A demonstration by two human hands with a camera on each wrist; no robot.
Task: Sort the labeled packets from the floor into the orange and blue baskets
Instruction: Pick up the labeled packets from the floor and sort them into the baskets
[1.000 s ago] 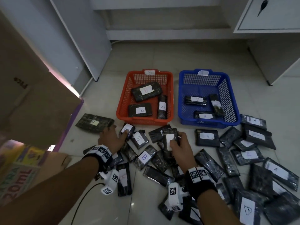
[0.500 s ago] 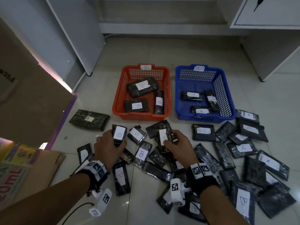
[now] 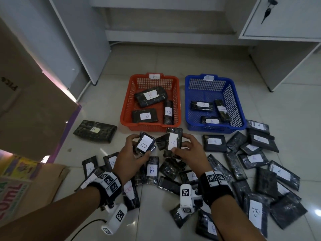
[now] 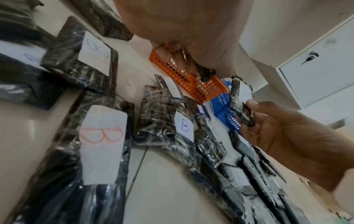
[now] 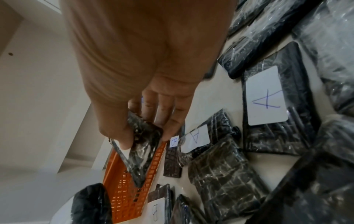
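My left hand (image 3: 134, 150) grips a small black packet labelled B (image 3: 145, 143), lifted off the floor. My right hand (image 3: 186, 150) holds a black packet labelled A (image 3: 172, 142) upright beside it; the same A packet (image 5: 140, 150) shows under my thumb in the right wrist view. Just beyond both hands stand the orange basket (image 3: 126, 108), tagged B and holding three B packets, and the blue basket (image 3: 240, 108), which holds three packets, two showing an A. Several more labelled packets (image 3: 152, 170) lie scattered on the floor below and right of my hands.
A larger B packet (image 3: 94, 130) lies alone left of the orange basket. A cardboard box (image 3: 31, 110) stands at the left, with printed cartons (image 3: 15, 181) below it. White cabinet panels (image 3: 281, 20) rise behind the baskets.
Both hands have lifted their packets off the pile and brought them closer to the baskets' front edges. The labels now face up toward the head camera.
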